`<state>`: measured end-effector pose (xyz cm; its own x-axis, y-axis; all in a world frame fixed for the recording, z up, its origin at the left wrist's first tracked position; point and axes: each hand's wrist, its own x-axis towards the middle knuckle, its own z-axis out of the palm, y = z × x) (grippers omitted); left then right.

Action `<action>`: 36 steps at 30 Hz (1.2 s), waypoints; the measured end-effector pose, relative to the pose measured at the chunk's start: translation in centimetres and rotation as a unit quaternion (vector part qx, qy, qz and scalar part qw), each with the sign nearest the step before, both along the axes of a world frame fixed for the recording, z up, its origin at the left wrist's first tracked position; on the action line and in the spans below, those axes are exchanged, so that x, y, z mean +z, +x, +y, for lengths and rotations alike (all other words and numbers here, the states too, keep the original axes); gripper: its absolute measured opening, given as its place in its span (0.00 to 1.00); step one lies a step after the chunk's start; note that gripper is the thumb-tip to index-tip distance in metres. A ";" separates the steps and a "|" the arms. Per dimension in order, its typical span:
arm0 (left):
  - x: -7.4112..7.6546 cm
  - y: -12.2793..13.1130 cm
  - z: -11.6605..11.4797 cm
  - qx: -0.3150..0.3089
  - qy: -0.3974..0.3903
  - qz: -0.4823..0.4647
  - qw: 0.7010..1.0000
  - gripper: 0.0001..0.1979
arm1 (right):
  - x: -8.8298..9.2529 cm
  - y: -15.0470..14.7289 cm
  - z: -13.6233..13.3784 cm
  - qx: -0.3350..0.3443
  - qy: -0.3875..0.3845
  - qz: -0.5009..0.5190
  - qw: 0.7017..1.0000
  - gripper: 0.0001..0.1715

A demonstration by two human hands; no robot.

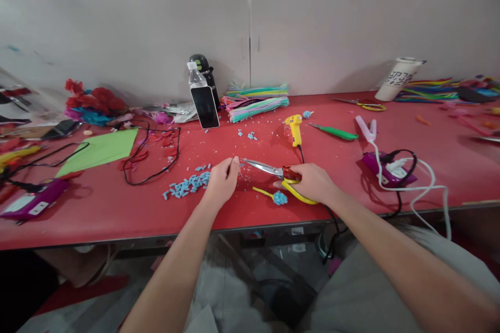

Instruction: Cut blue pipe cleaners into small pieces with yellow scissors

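Scissors [278, 171] gripped by my right fingers [300, 168]; left fingers [235, 164] pinched, contents unclear. Centre-left blue pieces [189, 185] apparently cut, unattached; lower-centre cluster [280, 197] formed.

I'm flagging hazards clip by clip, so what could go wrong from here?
The scissors in the right hand point toward the fingertips of the left hand, so a slip could nick them. The loose pile of blue pieces lies right beside the left hand, which might scatter it. The blue cluster on its yellow stem lies close to the scissors' handles and could get knocked.
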<state>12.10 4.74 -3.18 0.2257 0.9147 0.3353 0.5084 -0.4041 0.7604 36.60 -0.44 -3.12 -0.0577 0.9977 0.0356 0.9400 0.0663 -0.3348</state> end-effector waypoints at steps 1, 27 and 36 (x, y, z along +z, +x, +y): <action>0.0 0.0 -0.1 -0.001 0.000 -0.001 1.000 0.18 | 0.0 0.0 0.0 0.000 0.000 0.004 1.000 0.27; -0.6 3.9 14.9 0.020 -0.031 0.228 0.973 0.14 | -1.7 0.3 1.1 -0.082 0.064 0.274 0.956 0.30; -1.0 4.9 16.3 0.019 -0.032 0.288 0.957 0.15 | -1.2 0.3 1.0 -0.082 0.048 0.240 0.966 0.30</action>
